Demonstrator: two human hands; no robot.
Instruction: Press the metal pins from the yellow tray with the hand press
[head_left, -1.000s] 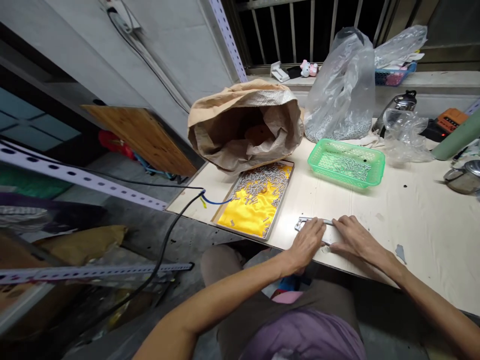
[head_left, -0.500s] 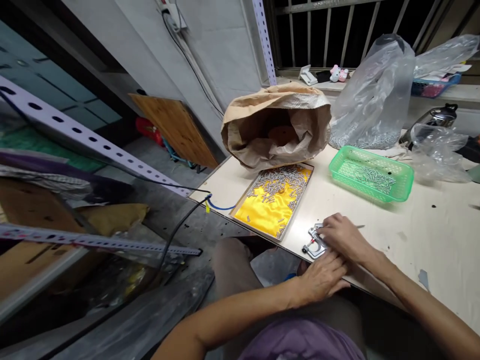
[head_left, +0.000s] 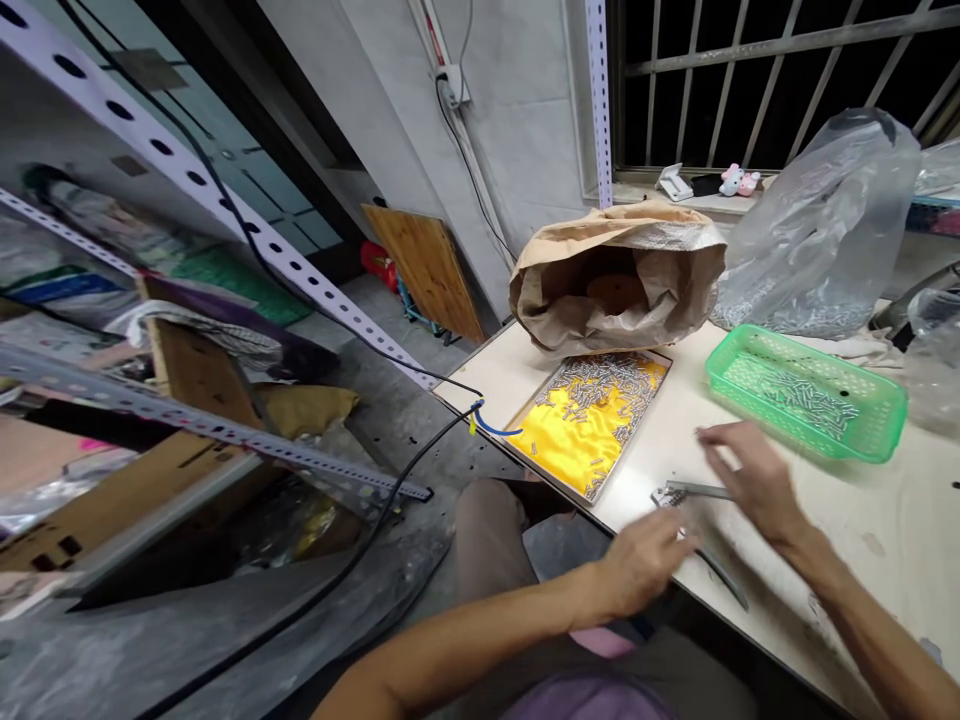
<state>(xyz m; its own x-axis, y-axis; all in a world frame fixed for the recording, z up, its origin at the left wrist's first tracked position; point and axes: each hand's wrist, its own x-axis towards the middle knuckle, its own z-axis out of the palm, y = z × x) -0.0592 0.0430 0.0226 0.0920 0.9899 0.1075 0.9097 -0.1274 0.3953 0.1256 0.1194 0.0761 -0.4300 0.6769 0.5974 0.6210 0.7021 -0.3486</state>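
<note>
My left hand [head_left: 646,560] is closed over the head of a two-handled metal tool [head_left: 701,490] at the table's near edge. Its two handles spread apart to the right, one pointing toward the green basket and one toward me. Much of the tool's head is hidden under my fingers. Just above the upper handle, my right hand [head_left: 757,485] hovers with its fingers bent and apart, slightly blurred. I make out nothing in it. Left of the tool lies a shallow tray [head_left: 626,455] lined with yellow cloth [head_left: 566,440], with many small metal pins [head_left: 600,380] piled toward its far end.
A green plastic basket [head_left: 724,385] with more metal pins stands at the right. Behind the tray is an open brown paper bag [head_left: 540,310], beside a clear plastic bag [head_left: 832,220] of metal parts. A black cable [head_left: 405,470] runs to the table's left corner near a perforated shelf post [head_left: 300,265].
My right hand has lifted off the tool and away from my left hand. The tool's handles now show spread apart. The view has swung left, so things appear further right.
</note>
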